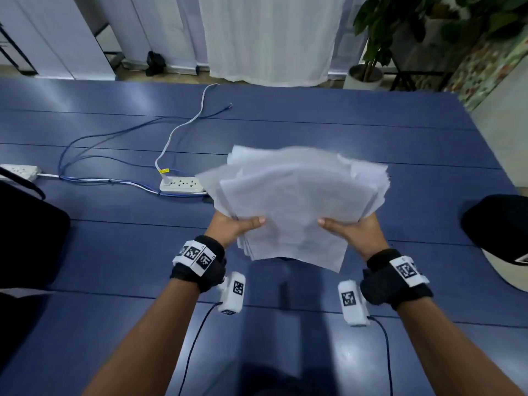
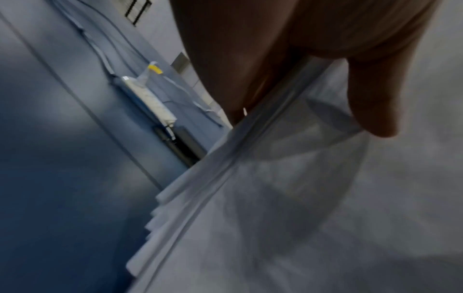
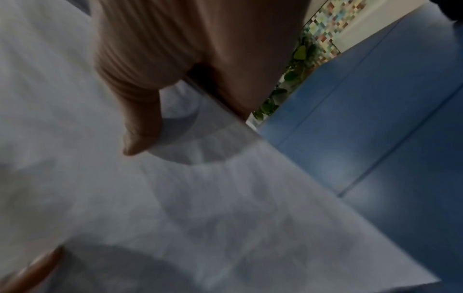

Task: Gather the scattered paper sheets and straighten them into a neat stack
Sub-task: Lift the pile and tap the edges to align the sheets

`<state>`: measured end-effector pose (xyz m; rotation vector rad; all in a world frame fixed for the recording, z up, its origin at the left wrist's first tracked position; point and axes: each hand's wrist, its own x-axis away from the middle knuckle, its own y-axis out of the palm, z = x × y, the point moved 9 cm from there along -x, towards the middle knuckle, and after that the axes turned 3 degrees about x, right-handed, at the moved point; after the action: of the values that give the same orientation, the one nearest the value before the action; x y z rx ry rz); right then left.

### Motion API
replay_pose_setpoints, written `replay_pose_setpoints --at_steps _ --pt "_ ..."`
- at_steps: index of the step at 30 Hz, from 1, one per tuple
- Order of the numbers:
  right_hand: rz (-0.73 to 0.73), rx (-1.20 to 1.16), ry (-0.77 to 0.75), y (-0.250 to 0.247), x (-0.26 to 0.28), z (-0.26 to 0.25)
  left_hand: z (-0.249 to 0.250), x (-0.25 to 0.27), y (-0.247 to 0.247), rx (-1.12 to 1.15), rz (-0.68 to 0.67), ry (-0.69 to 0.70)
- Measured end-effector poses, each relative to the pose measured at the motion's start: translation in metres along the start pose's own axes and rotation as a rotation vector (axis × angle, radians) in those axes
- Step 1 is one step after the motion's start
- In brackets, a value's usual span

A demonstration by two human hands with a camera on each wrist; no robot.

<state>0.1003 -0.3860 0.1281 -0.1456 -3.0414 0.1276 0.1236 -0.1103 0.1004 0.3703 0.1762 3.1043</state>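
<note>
We hold the paper sheets (image 1: pixel 294 201) lifted off the blue table (image 1: pixel 114 238), left hand (image 1: pixel 231 227) and right hand (image 1: pixel 351 232) each pinching a near side edge, thumb on top. Edges are fanned and skewed; loosen both pinches, tap the bundle on the table, clear of the power strip (image 1: pixel 183 185) beyond.

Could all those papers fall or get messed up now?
Maybe, in two ways.
1. The paper sheets are fanned out with uneven edges, and the left hand and right hand grip only the near sides. Loose far sheets might slide out onto the blue table.
2. The far edge hangs near the power strip and its white cable. Tapping the pile down there could snag corners.
</note>
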Motion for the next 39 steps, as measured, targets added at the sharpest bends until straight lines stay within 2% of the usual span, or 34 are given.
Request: replay_pose_setpoints --at_steps 4,14,18,22,25,27,33,36,39 --pt "-0.037 -0.003 0.171 0.007 0.011 0.043 -0.021 0.006 -0.001 -0.049 0.018 -0.028" --pt "0.21 -0.2 -0.005 -0.006 0.01 -0.024 0.047 0.014 0.019 0.194 0.14 0.156" --pt "0.181 -0.27 -0.07 -0.006 0.007 -0.032 0.053 0.01 0.01 0.252 0.19 0.224" --pt "0.123 -0.117 -0.007 -0.002 0.008 -0.006 0.021 0.003 -0.004 0.078 0.257 0.18" --pt "0.143 -0.062 0.063 -0.007 0.008 0.017 0.003 -0.002 -0.002 0.01 0.202 0.139" --pt "0.146 -0.067 0.051 -0.01 0.006 0.018 0.001 -0.006 0.003 0.023 0.124 0.119" --pt "0.033 -0.045 0.012 -0.006 0.004 0.01 0.005 -0.015 0.015 -0.098 -0.035 0.067" --pt "0.043 -0.064 -0.017 -0.004 0.006 -0.005 0.013 -0.015 0.02 -0.059 -0.04 0.079" --pt "0.072 -0.112 -0.069 -0.004 0.009 -0.024 0.028 -0.01 0.025 0.028 -0.045 0.149"
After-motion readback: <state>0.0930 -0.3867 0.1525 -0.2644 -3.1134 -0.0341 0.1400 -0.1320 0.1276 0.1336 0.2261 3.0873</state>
